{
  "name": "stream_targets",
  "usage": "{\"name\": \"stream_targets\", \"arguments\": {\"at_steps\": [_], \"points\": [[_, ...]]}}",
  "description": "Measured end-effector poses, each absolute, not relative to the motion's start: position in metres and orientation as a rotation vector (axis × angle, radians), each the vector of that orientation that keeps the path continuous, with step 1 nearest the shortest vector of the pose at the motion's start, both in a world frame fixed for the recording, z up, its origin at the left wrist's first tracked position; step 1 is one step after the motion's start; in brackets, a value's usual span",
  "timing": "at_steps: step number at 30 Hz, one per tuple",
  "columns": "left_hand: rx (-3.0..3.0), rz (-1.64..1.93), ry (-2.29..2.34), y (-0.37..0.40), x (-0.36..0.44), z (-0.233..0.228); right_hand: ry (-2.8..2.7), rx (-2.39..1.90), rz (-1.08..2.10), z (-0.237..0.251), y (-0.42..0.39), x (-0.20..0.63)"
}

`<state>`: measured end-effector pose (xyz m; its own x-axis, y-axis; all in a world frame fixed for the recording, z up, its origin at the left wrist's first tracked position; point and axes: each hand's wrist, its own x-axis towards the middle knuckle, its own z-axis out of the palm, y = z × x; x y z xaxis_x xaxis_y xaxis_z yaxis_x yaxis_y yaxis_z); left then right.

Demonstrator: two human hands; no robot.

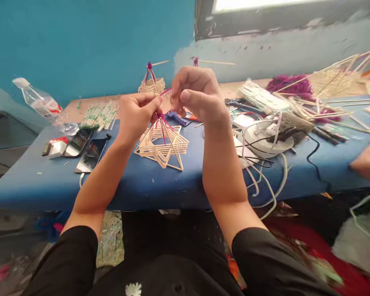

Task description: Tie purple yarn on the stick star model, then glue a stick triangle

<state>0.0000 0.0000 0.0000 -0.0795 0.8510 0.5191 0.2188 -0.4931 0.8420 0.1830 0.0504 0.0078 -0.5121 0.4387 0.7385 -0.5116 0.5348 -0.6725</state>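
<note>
A star-shaped frame of stacked thin wooden sticks (163, 146) sits on the blue tabletop before me. Strands of purple yarn (163, 125) rise from its corners and gather at a point above it. My left hand (138, 115) is closed there, thumb and forefinger pinching the yarn at the gathered top. A short length of yarn stretches from that pinch to my right hand (199, 94), which is raised beside it with curled fingers around the strand. The exact grip of the right fingertips is partly hidden. Behind, a similar stick frame (151, 84) has its yarn tied at the top.
To the left lie a plastic bottle (41, 102), phones (92, 154) and bundled sticks (100, 115). On the right are a white power strip (265, 137) with tangled cables, packed sticks (262, 96) and purple yarn (291, 86). Another person's arm (368, 160) shows at the right edge.
</note>
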Motion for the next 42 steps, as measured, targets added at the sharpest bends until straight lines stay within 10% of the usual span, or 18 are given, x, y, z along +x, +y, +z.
{"name": "stream_targets", "arguments": {"at_steps": [30, 42], "points": [[1.902, 1.509, 1.129, -0.008, -0.029, -0.001, -1.773, -0.449, 0.951, 0.013, 0.025, 0.176], [1.582, 1.641, 1.711, -0.064, -0.035, -0.102, -1.779, -0.525, 1.026, 0.008, 0.036, 0.177]]}}
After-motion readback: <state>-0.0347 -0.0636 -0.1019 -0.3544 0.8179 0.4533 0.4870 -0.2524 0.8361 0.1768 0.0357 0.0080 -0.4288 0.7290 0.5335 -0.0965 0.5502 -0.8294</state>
